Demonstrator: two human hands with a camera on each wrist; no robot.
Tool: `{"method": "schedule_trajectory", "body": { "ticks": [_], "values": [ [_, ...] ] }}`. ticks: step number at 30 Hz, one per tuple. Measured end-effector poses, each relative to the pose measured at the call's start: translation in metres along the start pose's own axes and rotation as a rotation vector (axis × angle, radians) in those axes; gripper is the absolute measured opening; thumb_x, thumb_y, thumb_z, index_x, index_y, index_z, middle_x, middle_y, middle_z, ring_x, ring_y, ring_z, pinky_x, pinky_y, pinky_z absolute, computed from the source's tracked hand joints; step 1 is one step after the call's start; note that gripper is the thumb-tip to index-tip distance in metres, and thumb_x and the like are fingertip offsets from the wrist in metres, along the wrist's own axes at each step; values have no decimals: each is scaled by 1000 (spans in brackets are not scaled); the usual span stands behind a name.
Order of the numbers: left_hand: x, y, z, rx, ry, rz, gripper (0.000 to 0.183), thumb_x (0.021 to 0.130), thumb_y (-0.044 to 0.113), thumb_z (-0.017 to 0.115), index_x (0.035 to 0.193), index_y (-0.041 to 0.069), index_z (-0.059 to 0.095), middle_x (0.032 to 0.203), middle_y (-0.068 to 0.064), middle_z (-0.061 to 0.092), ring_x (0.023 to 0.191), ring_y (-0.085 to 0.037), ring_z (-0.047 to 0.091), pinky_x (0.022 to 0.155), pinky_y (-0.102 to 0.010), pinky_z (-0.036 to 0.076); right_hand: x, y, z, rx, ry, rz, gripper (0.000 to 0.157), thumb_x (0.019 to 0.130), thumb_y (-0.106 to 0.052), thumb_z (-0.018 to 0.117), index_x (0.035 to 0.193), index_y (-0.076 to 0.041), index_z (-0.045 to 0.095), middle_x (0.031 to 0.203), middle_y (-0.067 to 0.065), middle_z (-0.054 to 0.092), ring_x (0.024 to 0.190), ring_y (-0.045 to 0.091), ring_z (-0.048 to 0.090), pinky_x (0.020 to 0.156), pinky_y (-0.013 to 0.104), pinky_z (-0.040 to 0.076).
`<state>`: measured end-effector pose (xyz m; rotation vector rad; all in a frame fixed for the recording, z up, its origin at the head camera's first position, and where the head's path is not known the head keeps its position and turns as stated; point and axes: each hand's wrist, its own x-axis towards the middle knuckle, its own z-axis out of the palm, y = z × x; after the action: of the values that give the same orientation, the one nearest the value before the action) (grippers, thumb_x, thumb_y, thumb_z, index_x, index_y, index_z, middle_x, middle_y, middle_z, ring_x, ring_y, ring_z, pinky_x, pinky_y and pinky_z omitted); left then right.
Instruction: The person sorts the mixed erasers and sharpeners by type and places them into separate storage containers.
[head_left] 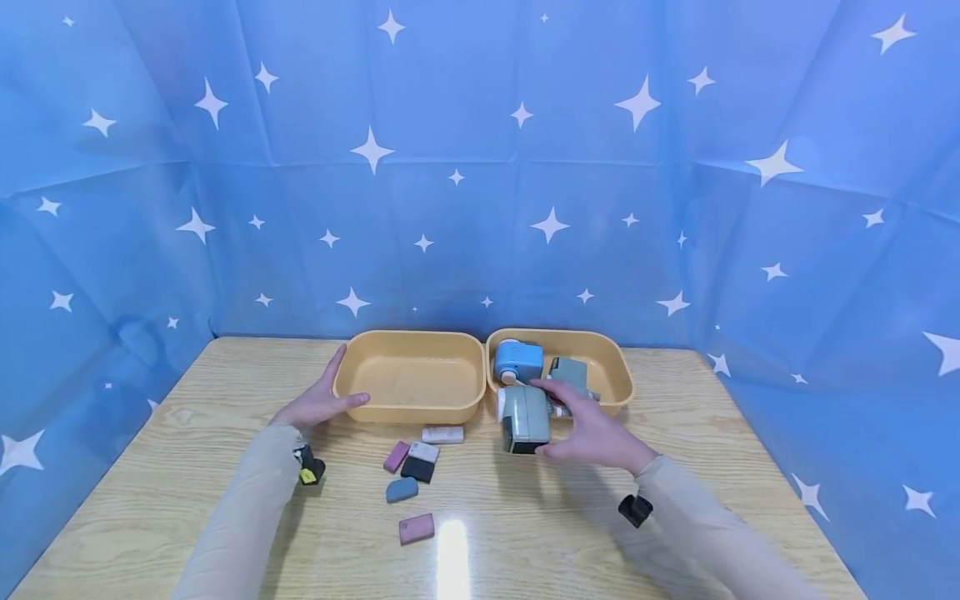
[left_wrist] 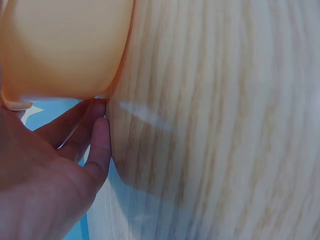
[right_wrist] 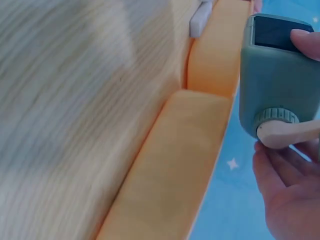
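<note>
My right hand [head_left: 592, 433] grips a grey-green crank pencil sharpener [head_left: 527, 417] with a dark end panel, held over the front rim of the right tan bin [head_left: 618, 379]. In the right wrist view, the sharpener's cream crank handle [right_wrist: 285, 133] and ribbed collar point toward the camera, and the thumb lies on the dark panel. Inside that bin sit a blue sharpener [head_left: 519, 360] and another grey-green one [head_left: 568, 373]. My left hand [head_left: 318, 404] holds the left end of the left tan bin [head_left: 408, 412], thumb over its rim, fingers along the outer wall.
Several small eraser-like blocks lie on the wooden table [head_left: 337, 542] before the left bin: white [head_left: 442, 435], magenta [head_left: 396, 456], black-and-white [head_left: 418, 467], blue [head_left: 402, 489] and pink [head_left: 416, 528]. A blue star-patterned curtain [head_left: 450, 250] stands behind the bins and along both sides.
</note>
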<state>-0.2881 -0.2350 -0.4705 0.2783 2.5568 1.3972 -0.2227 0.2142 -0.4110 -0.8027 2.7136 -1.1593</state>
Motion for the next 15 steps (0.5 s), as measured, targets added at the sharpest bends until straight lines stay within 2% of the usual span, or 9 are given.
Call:
{"method": "schedule_trajectory", "body": {
  "ticks": [6,12,15],
  "values": [
    [-1,0,1,-4,-2,-23,114,84,43,71,154,18,-15,158,-24,-3,140,-50,10,107,-67,11,-2,7,-16,-2,29,-45,91,68,-20,88,144,-8,40,135,11,49,120,30,51,95,49,45],
    [-3,4,1,11,-3,-19,114,85,41,72,154,17,-15,158,-25,-3,139,-51,11,107,-68,11,-4,13,-30,11,44,-37,91,69,-18,88,145,-12,38,138,10,46,123,31,48,98,51,43],
    [-3,6,1,10,-1,-13,114,85,40,72,154,17,-15,158,-26,-2,139,-51,12,107,-68,12,-5,14,-37,6,45,-30,92,70,-18,87,146,-10,37,139,12,44,124,33,46,98,53,42]
  ]
}}
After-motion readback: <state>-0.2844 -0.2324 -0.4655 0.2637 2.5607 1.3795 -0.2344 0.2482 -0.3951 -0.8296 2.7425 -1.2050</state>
